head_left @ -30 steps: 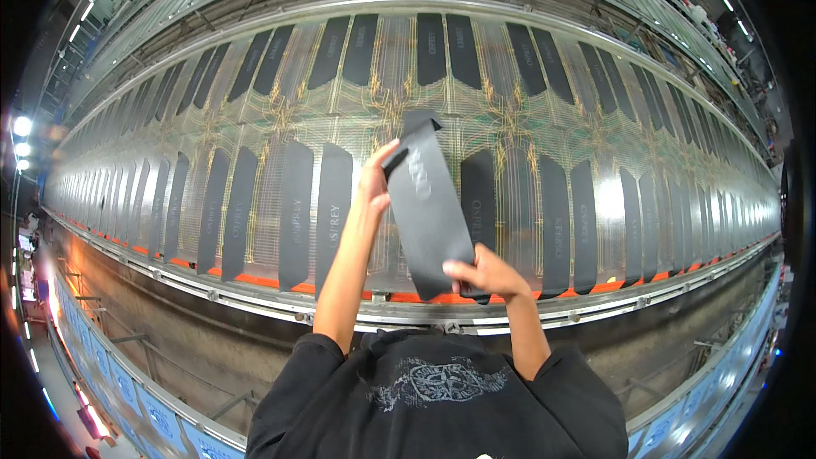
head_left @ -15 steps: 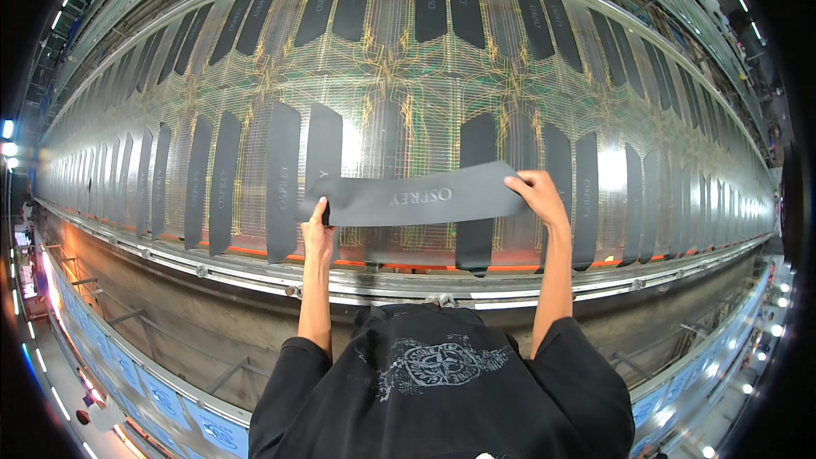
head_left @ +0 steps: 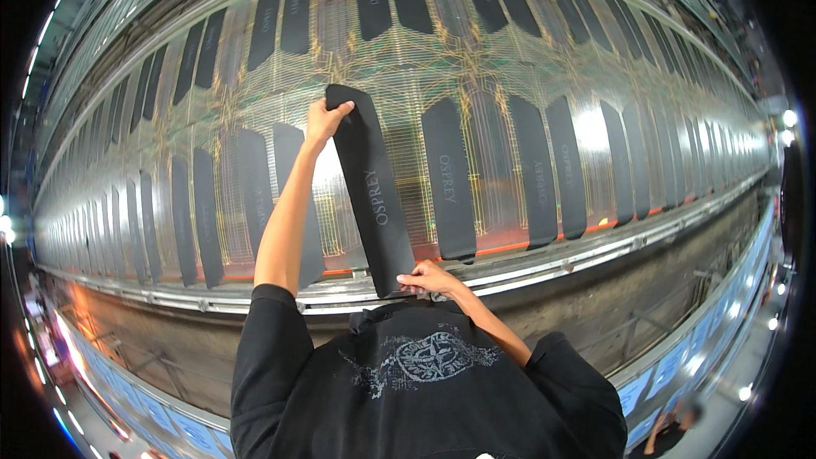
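- Black strip (head_left: 374, 191) is held lengthwise over the gridded metal surface (head_left: 501, 161), in a gap between strips already laid (head_left: 448, 178); it is judged not yet set down.
- Many slots are seen filled along both rows; some gaps remain.
- Left hand (head_left: 325, 121), arm raised, fingers pinched on the far end.
- Right hand (head_left: 427, 279), elbow bent, fingertips closed on the near end at the surface's near edge (head_left: 544, 272).
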`<state>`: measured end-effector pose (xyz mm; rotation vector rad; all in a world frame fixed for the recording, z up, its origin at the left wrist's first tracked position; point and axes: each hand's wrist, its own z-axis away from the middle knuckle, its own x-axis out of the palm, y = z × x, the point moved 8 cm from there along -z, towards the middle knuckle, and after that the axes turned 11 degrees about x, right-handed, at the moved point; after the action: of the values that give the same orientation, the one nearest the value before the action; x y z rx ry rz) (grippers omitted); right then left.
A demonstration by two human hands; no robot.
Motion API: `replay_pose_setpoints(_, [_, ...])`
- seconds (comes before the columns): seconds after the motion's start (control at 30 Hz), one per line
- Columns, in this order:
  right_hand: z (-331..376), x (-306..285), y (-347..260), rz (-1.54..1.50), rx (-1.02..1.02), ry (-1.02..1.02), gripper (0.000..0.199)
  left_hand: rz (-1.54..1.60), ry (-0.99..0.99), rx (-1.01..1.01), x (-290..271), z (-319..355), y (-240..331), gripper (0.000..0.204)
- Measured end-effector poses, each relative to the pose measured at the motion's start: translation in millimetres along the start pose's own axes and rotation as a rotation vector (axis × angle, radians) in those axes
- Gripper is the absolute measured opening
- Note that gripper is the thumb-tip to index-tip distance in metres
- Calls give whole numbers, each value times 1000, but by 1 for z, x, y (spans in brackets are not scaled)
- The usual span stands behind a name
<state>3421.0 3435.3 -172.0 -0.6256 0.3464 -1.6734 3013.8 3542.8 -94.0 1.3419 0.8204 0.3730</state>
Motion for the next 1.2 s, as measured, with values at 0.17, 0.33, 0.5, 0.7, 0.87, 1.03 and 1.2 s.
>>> replay_pose_setpoints(0.17, [-25, -16, 22, 20, 146, 98, 50, -250, 42, 135, 44, 15, -46, 64])
replay_pose_setpoints(0.33, [-2, -68, 69, -29, 102, 443, 43, -56, 130, 45, 61, 105, -46, 59])
replay_pose_setpoints(0.5, [37, -144, 157, -230, 212, 1031, 29, 174, 99, -96, 51, 239, -76, 27])
replay_pose_setpoints(0.7, [62, -148, 157, -965, 175, 860, 23, 403, 219, -318, 70, 370, -83, 21])
replay_pose_setpoints(0.87, [43, -157, 176, -1086, 157, 880, 23, 421, 87, -320, 84, 374, -61, 20])
replay_pose_setpoints(1.03, [36, -152, 171, -975, 125, 873, 24, 308, 25, -289, 79, 338, -46, 22])
replay_pose_setpoints(1.2, [40, -153, 161, -757, 134, 991, 25, 281, -55, -304, 88, 323, -37, 25])
